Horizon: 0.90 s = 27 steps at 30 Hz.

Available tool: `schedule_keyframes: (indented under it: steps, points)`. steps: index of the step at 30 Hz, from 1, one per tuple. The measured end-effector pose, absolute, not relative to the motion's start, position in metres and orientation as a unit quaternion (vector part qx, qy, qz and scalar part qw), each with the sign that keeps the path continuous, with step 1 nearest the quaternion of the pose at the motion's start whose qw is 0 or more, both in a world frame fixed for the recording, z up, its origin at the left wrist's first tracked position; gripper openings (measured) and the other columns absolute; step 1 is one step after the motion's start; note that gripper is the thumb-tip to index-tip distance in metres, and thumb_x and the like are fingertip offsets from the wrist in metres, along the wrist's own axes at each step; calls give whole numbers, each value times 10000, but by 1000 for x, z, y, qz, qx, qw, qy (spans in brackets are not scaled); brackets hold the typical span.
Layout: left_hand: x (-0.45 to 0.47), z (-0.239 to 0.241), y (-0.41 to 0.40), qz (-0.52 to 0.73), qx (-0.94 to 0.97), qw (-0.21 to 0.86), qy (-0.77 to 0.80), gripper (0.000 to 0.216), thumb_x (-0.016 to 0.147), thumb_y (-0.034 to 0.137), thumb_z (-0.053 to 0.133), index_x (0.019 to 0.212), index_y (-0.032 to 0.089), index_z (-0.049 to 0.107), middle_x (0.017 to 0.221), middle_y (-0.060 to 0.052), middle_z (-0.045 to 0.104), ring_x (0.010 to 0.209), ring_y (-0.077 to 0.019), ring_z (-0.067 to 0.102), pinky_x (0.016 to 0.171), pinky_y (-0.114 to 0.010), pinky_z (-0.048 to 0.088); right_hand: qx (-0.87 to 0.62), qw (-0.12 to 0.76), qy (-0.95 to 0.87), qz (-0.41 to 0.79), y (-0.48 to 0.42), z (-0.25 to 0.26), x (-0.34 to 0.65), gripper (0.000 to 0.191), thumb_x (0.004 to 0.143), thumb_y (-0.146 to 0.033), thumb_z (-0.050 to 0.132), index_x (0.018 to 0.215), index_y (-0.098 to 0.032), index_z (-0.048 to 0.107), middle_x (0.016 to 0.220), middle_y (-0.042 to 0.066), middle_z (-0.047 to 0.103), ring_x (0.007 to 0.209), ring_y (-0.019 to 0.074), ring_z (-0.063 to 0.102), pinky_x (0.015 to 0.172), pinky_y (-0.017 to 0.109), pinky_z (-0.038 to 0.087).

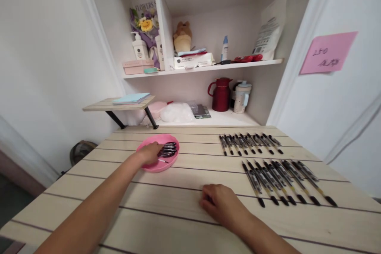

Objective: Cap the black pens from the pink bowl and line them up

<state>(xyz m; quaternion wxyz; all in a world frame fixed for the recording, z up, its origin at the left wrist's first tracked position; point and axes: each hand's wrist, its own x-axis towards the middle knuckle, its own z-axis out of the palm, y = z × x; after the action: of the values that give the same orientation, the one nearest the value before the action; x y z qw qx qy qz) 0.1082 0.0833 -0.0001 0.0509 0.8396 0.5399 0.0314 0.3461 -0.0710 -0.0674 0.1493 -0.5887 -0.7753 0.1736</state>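
My left hand (151, 153) reaches into a round pink tray (145, 168), palm down with its fingers together. Its fingertips are at the left ends of several dark pens (168, 149) that lie bunched in the tray; what they grip, if anything, is hidden. A thin white stick with a dark tip (163, 161) lies below those pens. On the tabletop, my right hand (218, 203) is loosely curled, with nothing visible in it. To its right lies a slanted row of clear pens with black caps (276, 180). A second row of similar pens (249, 143) lies farther back.
A small raised stand (102, 105) with blue paper (131, 98) on it rises at the table's back left. Behind the table, a shelf unit (205, 66) holds a red jug (221, 95), a lidded cup (242, 98) and a plastic bag (177, 112). A pink note (329, 52) is on the right wall.
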Motion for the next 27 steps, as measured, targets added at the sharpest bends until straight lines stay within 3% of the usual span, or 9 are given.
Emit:
schedule_keyframes:
  steps: [6,12,16,20,22,25,27]
  points:
    - [101,-22,78,15,828,-6,560,307,649,164,555,953,162,601,996,-132,613,909,-264,559,754,-323,387,-582,163,-778,171,-72,-70,344,163,776,-273,453,673,-201,557,672,-10,618,638,123,518,557,232,255]
    - [94,-14,76,28,831,-13,555,147,688,269,556,789,204,640,865,-84,652,841,-235,571,726,-300,376,-585,170,-775,170,-73,-68,342,165,777,-271,456,651,-197,531,647,-12,604,614,118,501,552,230,257]
    - [90,4,69,59,837,-3,543,201,740,354,505,738,218,653,805,-74,650,811,-221,569,722,-292,361,-578,185,-774,181,-74,-69,343,166,771,-273,455,640,-194,520,638,-13,596,602,115,489,557,230,268]
    - [96,21,55,112,842,13,527,305,803,393,394,812,213,640,825,-62,623,797,-191,546,699,-270,357,-565,236,-753,240,-72,-69,344,208,751,-316,480,589,-185,487,574,-21,548,561,106,454,536,228,278]
    - [109,21,42,160,842,81,509,351,831,400,323,940,219,604,732,-26,591,688,-148,526,624,-239,362,-551,308,-705,322,-68,-65,343,247,754,-366,472,586,-184,468,523,-34,491,502,93,418,492,219,273]
    - [142,6,12,291,753,406,430,399,823,418,330,1083,180,517,524,50,426,449,-82,376,462,-193,286,-537,437,-563,451,-56,-50,340,299,749,-475,454,682,-184,477,555,-39,488,431,77,394,426,207,260]
    - [168,-10,-8,288,677,559,382,406,809,432,345,1060,156,507,488,78,359,376,-56,278,399,-182,219,-527,517,-485,469,-47,-39,338,343,734,-531,452,753,-189,480,599,-38,506,409,71,392,399,202,256]
